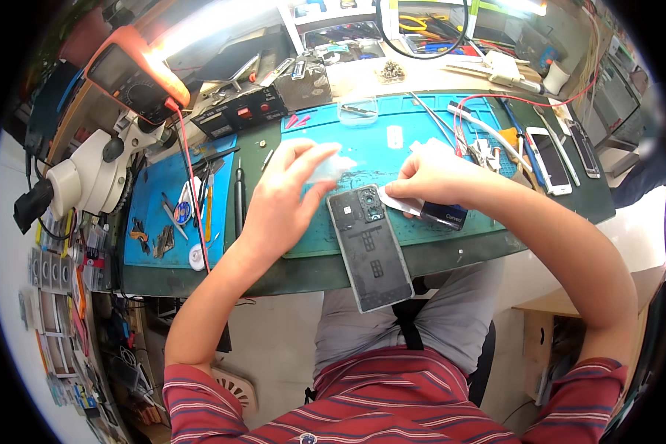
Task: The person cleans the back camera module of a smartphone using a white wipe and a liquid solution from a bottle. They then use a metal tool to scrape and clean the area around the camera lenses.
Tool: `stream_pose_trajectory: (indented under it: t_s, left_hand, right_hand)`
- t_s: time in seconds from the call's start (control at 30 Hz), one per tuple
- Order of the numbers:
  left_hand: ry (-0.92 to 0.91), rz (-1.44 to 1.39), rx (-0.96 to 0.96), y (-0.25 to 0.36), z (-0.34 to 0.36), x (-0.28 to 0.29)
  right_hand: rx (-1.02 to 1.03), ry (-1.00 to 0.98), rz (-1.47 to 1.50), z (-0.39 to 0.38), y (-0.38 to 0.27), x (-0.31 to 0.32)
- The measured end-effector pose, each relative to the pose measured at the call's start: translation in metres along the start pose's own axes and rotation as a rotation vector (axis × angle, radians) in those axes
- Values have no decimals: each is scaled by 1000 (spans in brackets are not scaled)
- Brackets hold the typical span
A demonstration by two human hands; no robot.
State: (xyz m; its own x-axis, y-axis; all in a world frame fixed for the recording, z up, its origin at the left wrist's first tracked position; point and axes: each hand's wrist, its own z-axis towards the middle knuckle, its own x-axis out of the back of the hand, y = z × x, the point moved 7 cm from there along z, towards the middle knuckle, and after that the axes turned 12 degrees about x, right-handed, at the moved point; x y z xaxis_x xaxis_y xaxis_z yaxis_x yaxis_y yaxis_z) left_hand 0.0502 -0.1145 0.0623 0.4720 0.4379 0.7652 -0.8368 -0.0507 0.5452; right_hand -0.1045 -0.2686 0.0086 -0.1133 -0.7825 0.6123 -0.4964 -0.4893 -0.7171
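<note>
White strip [401, 200] in right hand [431, 177]

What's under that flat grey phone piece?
Around the phone piece I see blue mat near its upper end, then dark green table edge. Its lower end reaches past that edge in this view. Whatever is directly underneath is covered, so I can't tell.

A bright light [214, 26] glares over the workbench [296, 278], with pale floor [277, 348] and wooden cabinet [536, 348] below.
</note>
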Motion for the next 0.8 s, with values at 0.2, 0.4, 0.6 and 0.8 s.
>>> stream_pose_trajectory:
  t_s: [0.2,0.4,0.6,0.8]
  left_hand:
    - [2,192,-271,21,-13,-6]
    - [37,286,-338,28,-8,-12]
    - [32,313,-336,28,-7,-15]
    - [33,349,-355,33,-8,-16]
  right_hand:
    - [-1,-19,-73,1,-3,1]
    - [14,5,-132,3,-2,1]
    - [5,18,-167,4,-4,1]
    - [14,27,-161,3,-4,1]
